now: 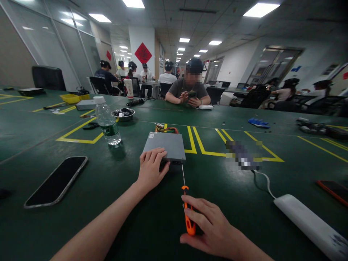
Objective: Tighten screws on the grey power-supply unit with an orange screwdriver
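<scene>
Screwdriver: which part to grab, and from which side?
Probably the orange handle, from the near right, as the right grip has it. It is the thick end and points toward the wearer; the thin shaft runs up to the near edge of the grey box, offering little to hold.

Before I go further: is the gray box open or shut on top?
Shut: beyond the left hand on it, the box shows a flat gray top, with no insides in view.
</scene>
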The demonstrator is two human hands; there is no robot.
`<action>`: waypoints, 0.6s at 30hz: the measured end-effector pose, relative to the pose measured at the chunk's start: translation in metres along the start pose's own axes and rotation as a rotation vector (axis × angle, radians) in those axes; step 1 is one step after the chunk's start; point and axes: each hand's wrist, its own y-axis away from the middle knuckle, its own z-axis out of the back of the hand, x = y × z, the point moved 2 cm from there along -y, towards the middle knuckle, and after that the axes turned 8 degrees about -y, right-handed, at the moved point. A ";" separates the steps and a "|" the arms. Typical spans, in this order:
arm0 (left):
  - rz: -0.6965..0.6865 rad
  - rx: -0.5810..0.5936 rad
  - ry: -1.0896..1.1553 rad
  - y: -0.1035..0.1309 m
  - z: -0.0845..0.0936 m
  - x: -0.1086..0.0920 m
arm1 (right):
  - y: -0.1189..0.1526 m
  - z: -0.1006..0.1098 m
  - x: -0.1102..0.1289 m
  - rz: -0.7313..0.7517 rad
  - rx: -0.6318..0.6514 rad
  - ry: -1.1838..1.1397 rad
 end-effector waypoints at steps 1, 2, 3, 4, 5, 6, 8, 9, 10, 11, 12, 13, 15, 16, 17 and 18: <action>0.000 0.002 -0.001 0.000 0.000 0.000 | 0.000 0.000 0.001 -0.006 0.024 -0.003; 0.000 0.004 -0.002 0.000 0.000 0.000 | -0.001 0.000 0.001 -0.005 0.053 -0.001; 0.000 0.006 -0.003 0.000 0.000 0.000 | -0.003 0.001 0.002 0.001 0.084 0.009; 0.000 0.006 -0.004 0.000 0.000 0.000 | -0.004 0.001 0.003 0.010 0.108 0.025; 0.000 0.006 -0.005 0.000 0.001 0.000 | -0.006 0.001 0.004 0.020 0.123 0.040; 0.000 0.005 -0.006 0.000 0.001 0.000 | -0.006 0.000 0.004 0.029 0.119 0.053; -0.001 0.003 -0.004 -0.001 0.001 -0.001 | -0.006 0.000 0.004 0.045 0.067 0.061; -0.001 0.001 -0.002 -0.001 0.001 -0.001 | -0.005 -0.001 0.003 0.057 0.036 0.055; -0.001 -0.001 0.000 -0.001 0.001 -0.001 | -0.003 -0.002 0.003 0.061 0.015 0.044; -0.001 -0.003 0.002 -0.001 0.001 -0.001 | -0.001 -0.003 0.002 0.054 0.003 0.028; -0.001 -0.005 0.005 -0.001 0.001 -0.001 | 0.000 -0.004 0.002 0.040 0.005 0.008; -0.002 -0.008 0.007 -0.001 0.001 -0.001 | 0.001 -0.004 0.002 0.021 0.022 -0.014; -0.003 -0.011 0.008 -0.001 0.001 -0.001 | 0.001 -0.004 0.002 -0.022 0.089 -0.041; -0.003 -0.011 0.007 -0.001 0.000 -0.001 | 0.000 -0.004 0.003 -0.027 0.132 -0.043; -0.003 -0.012 0.007 -0.001 0.000 -0.001 | -0.002 -0.003 0.004 -0.022 0.170 -0.035; -0.002 -0.011 0.007 -0.001 0.000 -0.001 | -0.004 -0.003 0.005 -0.012 0.194 -0.020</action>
